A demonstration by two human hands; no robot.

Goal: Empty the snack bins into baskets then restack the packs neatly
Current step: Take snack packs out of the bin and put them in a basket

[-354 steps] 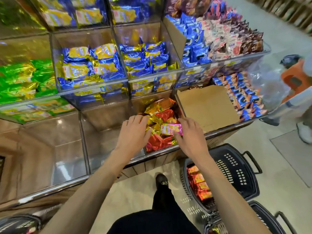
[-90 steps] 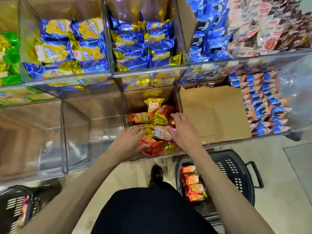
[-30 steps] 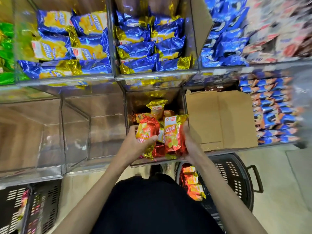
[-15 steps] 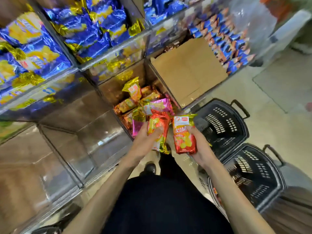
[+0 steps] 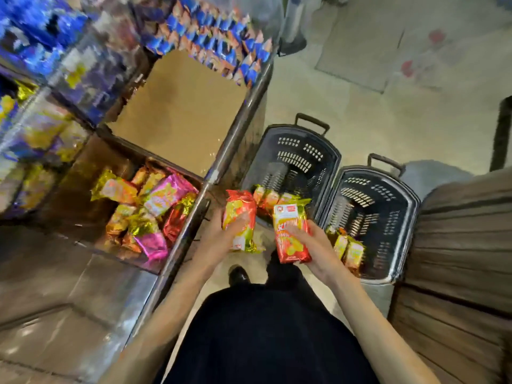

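Two packs in hand: left hand (image 5: 221, 238) fingers curled round a red-gold pack (image 5: 239, 212), right hand (image 5: 314, 245) gripping a red pack (image 5: 289, 239), both just beside the near basket (image 5: 293, 159). I'd say roughly midway — heap of packs (image 5: 146, 214) left in the bin (image 5: 80, 184), few in either basket, restacking not begun.

Glossy foil packs (image 5: 155, 214); perforated plastic baskets (image 5: 399, 217); matt cardboard (image 5: 180, 112); metal rail (image 5: 235, 128).

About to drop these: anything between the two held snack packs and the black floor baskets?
Nothing visible. The left hand grips a red-and-gold foil pack, the right hand a red foil pack, both at the near ends of the open black plastic baskets; the steel shelf rail is off to the left.
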